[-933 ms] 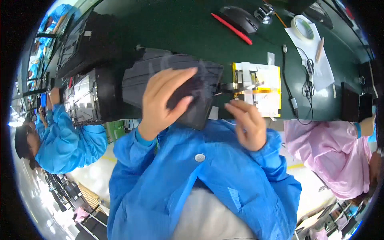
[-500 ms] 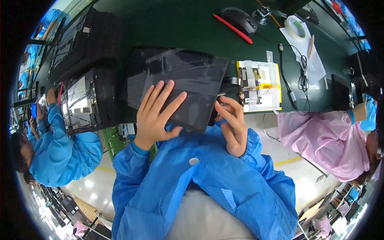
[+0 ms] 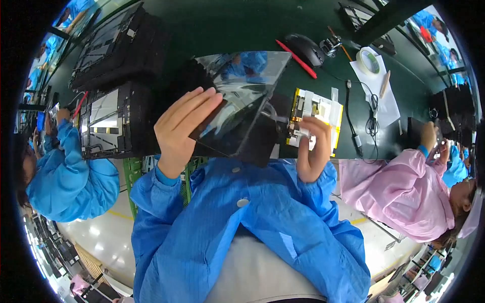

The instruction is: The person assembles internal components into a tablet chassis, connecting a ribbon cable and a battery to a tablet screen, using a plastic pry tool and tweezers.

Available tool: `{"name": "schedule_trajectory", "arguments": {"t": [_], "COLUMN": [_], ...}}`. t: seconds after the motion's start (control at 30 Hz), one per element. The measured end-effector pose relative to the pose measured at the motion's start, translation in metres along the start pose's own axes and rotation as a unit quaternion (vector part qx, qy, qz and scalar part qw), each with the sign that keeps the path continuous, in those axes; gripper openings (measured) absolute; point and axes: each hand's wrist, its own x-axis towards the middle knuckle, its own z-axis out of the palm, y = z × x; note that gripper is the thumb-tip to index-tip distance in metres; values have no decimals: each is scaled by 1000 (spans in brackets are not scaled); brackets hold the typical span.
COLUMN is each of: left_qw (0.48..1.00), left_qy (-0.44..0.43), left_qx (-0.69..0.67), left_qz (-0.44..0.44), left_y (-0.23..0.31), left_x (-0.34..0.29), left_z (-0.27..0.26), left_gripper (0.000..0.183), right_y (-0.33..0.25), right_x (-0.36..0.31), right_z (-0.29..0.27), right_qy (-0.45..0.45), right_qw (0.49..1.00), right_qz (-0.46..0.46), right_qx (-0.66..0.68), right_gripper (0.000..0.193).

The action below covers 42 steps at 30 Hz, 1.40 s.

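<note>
A dark, glossy display panel (image 3: 237, 108) is tilted in front of me, its surface full of bright reflections. My left hand (image 3: 178, 129) grips its left edge, fingers straight along the face and thumb hidden. Just right of the panel lies a flat white unit with yellow edges (image 3: 334, 113) and a small circuit board along its left side. A ribbon-like strip (image 3: 273, 112) runs between panel and unit. Over the unit's lower left is my right hand (image 3: 316, 146), fingers bent at the board and thumb apart from them; nothing shows in its grasp.
Stacked dark panels and frames (image 3: 113, 118) stand at left. Beyond the unit are a red pen (image 3: 297, 59), a black mouse (image 3: 304, 49), a tape roll (image 3: 370, 63) on white paper and a coiled cable (image 3: 373, 118). Co-workers sit on both sides.
The display panel has gone from lying nearly flat to tilted, and my left hand from its face to its left edge. My right hand has moved from the panel's right edge to the white unit.
</note>
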Motion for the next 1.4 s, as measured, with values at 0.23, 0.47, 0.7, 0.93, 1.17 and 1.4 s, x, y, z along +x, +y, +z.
{"name": "schedule_trajectory", "arguments": {"t": [0.23, 0.47, 0.7, 0.93, 1.17, 1.4], "left_qw": [989, 971, 755, 652, 975, 975], "left_qy": [47, 10, -578, -699, -148, -111], "left_qx": [-36, -56, -270, -275, 69, 141], "left_qz": [-138, -232, -153, -108, -153, -133], "left_y": [7, 0, -64, -78, -57, -26], "left_x": [13, 44, 135, 125, 83, 42], "left_z": [-30, -115, 2, 101, -2, -38], "left_gripper": [29, 20, 78, 47, 37, 32], "right_y": [27, 32, 25, -28, -19, 84], "right_x": [3, 7, 9, 31, 90, 180], "right_z": [7, -17, -26, 30, -1, 44], "right_qy": [-39, -98, -84, -101, -214, -153], "right_qw": [983, 973, 995, 976, 965, 847], "right_qz": [68, 54, 52, -32, 3, -223], "right_qx": [-167, -204, 14, -191, -152, -458], "right_gripper": [93, 97, 86, 74, 70, 33]}}
